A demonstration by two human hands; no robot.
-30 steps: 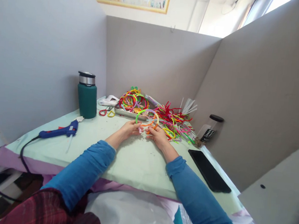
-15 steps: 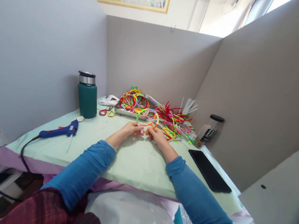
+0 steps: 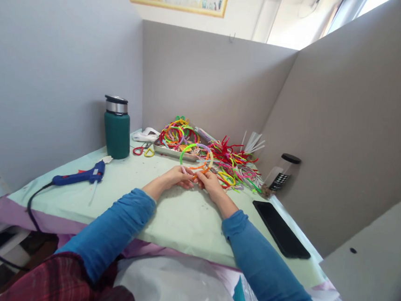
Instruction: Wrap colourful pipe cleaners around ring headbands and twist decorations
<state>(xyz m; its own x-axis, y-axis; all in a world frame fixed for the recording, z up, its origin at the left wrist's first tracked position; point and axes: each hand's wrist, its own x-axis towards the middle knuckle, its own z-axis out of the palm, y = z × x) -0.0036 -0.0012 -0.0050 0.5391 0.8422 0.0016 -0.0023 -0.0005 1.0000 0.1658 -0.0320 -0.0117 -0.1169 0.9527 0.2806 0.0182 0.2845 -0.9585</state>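
Observation:
A ring of fuzzy pipe cleaners [image 3: 198, 146], coloured green, lilac, yellow and orange, stands upright above the table between my hands. My left hand [image 3: 178, 176] pinches its lower left part, where a pale pink end shows. On the lower right, my right hand [image 3: 210, 181] has its fingers closed on the orange part. The fingertips of both hands nearly meet at the bottom of the ring, and they hide the exact join there.
Behind the ring, a metal tray [image 3: 175, 153] bears several similar rings, beside a heap of pipe cleaners [image 3: 231, 155]. Scissors [image 3: 144, 151], a green bottle [image 3: 117, 131] and a blue glue gun [image 3: 79, 177] are on the left. A black phone [image 3: 280, 228] and a clear jar [image 3: 282, 174] are on the right.
My left hand has shifted slightly right, closer to my right hand. The ring has moved a little left and looks rounder, its lower ends closer together.

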